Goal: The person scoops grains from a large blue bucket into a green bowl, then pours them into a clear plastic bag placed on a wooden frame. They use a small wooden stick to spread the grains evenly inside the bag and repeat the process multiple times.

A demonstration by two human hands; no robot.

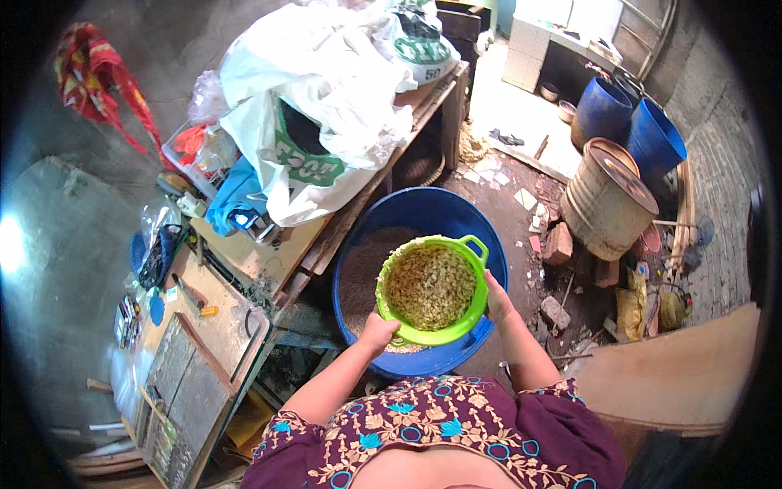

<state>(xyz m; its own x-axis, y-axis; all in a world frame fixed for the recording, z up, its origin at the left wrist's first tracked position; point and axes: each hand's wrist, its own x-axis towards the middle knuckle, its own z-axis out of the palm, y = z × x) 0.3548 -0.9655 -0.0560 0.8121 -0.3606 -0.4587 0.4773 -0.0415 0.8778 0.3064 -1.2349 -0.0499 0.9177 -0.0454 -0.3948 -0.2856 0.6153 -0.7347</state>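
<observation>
I hold a round green plastic basin (468, 326) with both hands over a big blue tub (452, 212). The basin is full of pale yellowish grain or feed (429, 287). My left hand (376, 334) grips its near left rim. My right hand (495, 298) grips its right rim, just below a green handle. The blue tub below holds a brownish granular feed (360, 269), partly hidden by the basin.
A cluttered wooden workbench (244, 261) with white sacks (326, 106) stands to the left. To the right are a rusty metal drum (607, 200), two blue barrels (627, 122), bricks and rubble on the dirt floor, and a board (684, 367) at lower right.
</observation>
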